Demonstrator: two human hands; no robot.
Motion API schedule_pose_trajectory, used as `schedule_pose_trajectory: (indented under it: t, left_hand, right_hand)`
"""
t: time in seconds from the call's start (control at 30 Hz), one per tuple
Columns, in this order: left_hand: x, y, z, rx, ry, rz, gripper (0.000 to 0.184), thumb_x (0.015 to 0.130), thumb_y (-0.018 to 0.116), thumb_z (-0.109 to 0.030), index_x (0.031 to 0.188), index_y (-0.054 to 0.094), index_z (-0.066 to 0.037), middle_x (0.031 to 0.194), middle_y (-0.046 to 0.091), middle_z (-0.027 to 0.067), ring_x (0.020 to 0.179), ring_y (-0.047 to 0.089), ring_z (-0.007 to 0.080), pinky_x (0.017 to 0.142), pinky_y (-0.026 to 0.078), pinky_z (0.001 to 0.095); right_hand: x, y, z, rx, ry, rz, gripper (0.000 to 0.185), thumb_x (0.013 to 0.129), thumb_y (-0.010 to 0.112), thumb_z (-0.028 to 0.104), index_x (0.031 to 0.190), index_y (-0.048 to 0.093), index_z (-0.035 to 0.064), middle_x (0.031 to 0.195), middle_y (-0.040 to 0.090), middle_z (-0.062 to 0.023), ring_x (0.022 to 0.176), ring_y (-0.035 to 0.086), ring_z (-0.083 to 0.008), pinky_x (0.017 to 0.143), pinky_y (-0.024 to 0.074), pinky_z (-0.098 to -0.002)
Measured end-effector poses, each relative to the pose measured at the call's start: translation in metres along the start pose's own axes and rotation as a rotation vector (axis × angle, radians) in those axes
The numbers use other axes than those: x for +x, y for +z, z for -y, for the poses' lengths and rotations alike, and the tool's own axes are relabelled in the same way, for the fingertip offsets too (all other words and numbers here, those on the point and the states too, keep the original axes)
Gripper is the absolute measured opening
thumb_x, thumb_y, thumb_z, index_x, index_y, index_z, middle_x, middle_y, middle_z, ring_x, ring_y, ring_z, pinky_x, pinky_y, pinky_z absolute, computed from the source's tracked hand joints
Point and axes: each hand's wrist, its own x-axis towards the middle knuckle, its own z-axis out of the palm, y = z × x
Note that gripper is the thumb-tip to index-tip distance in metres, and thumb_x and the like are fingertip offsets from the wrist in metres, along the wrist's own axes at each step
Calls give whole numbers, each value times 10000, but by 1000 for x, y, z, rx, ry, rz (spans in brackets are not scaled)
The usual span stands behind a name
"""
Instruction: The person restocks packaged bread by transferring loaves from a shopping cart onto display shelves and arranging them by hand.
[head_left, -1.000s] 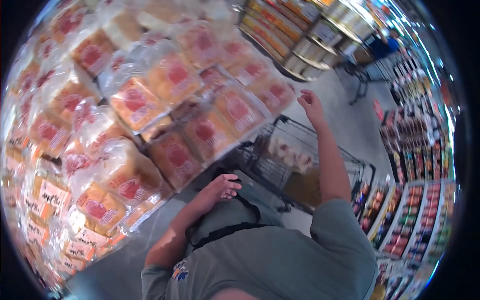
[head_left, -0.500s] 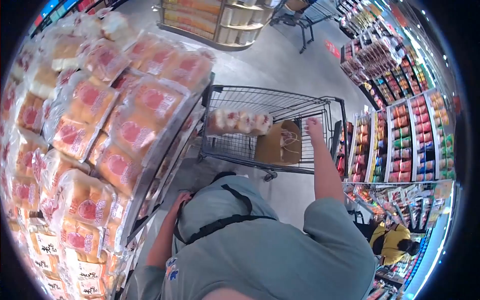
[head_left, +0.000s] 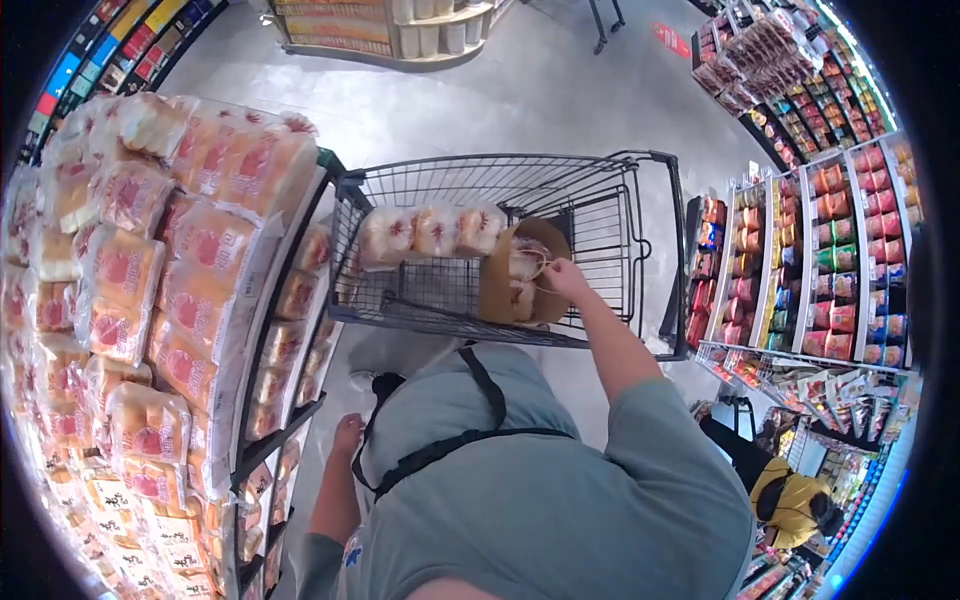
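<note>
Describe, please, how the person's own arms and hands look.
The left hand and right hand are gloveless. The grey-green T-shirt has short, loose sleeves, with a small blue marking near the left one.

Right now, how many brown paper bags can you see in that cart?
1: the brown paper bag sits in the cart, beside the bread packs, with the right hand at its string handle. Another could be hidden underneath.

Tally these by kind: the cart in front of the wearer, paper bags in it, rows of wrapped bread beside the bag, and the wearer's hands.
Shopping cart: 1
Paper bag: 1
Bread row: 1
Hands: 2 (right hand at the bag's handles, left hand outside the cart)
Total: 5
</note>
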Motion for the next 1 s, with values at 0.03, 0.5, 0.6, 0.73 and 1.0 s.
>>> schedule_pose_trajectory:
  t: [0.03, 0.5, 0.6, 0.73, 1.0]
  left_hand:
    - [13, 23, 16, -170, 11, 23, 308, 922, 554, -281, 1108, 618, -44, 969, 674, 119, 832, 644, 222, 708, 505, 339]
    - [-55, 46, 19, 234, 74, -20, 365, 939, 485, -251, 1222, 569, -36, 1101, 640, 136, 1068, 583, 209, 939, 440, 348]
    - [-68, 38, 12, 109, -4, 31, 362, 938, 474, -247, 1222, 572, -44, 1107, 639, 133, 1070, 580, 204, 942, 436, 340]
    - [-79, 24, -5, -31, -74, 90, 360, 937, 459, -242, 1221, 575, -54, 1115, 637, 127, 1074, 576, 197, 946, 431, 328]
    - [-92, 12, -25, -203, -140, 122, 359, 935, 433, -227, 1222, 582, -72, 1132, 634, 120, 1074, 569, 187, 952, 422, 304]
  right_hand:
    - [1, 9, -3, -18, -13, 64, 291, 821, 640, 283, 923, 689, 14, 896, 692, -171, 851, 671, -281, 747, 516, -385]
    - [13, 129, -5, -362, 199, 573, 696, 825, 559, 256, 1381, 342, -101, 1406, 427, -261, 1281, 459, -356, 1075, 371, -385]
    - [1, 136, 4, -443, 227, 343, 613, 910, 474, 262, 1390, 311, -82, 1351, 479, -236, 1256, 487, -341, 1017, 425, -412]
    - [12, 154, -6, -391, 378, 293, 559, 959, 408, 333, 1405, 370, -1, 1340, 509, -235, 1193, 553, -345, 994, 454, -399]
    - [29, 162, -37, -512, 234, 289, 486, 973, 400, 379, 1400, 437, 149, 1338, 541, -166, 1182, 575, -296, 956, 468, -424]
